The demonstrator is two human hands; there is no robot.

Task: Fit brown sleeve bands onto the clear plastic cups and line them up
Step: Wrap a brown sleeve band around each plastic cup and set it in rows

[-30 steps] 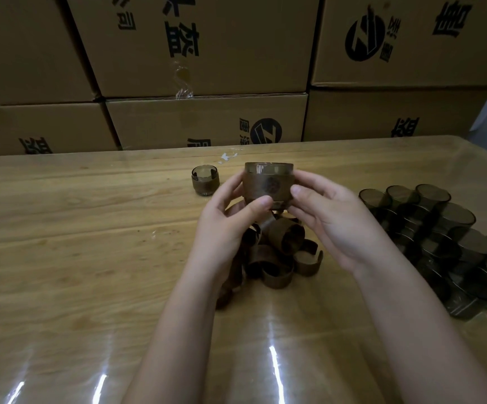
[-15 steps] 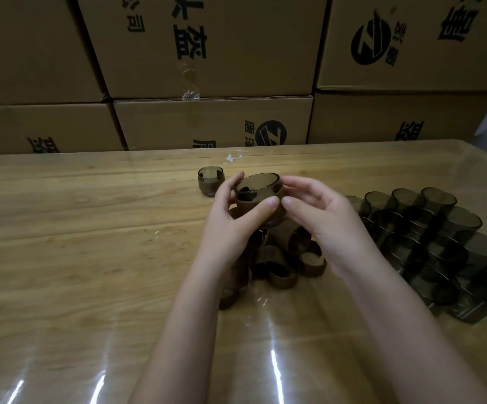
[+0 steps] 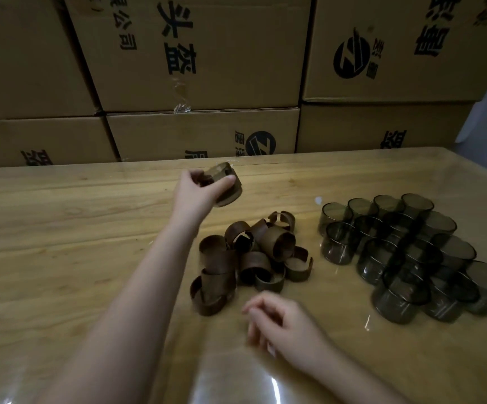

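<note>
One sleeved cup, tilted with one end slanting toward the camera, is pinched in the left hand above the far table. Roughly a dozen loose bands and perhaps sixteen bare cups lie nearer. The right hand hovers loosely curled and empty.

A glossy wooden table carries a loose heap of brown bands near its middle. To the right of the heap, apart from it, stands a packed cluster of clear cups.

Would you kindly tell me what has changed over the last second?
The right hand let go of the sleeved cup and drew back; the left hand alone carried it forward and left. The band pile and bare cups stayed put.
</note>
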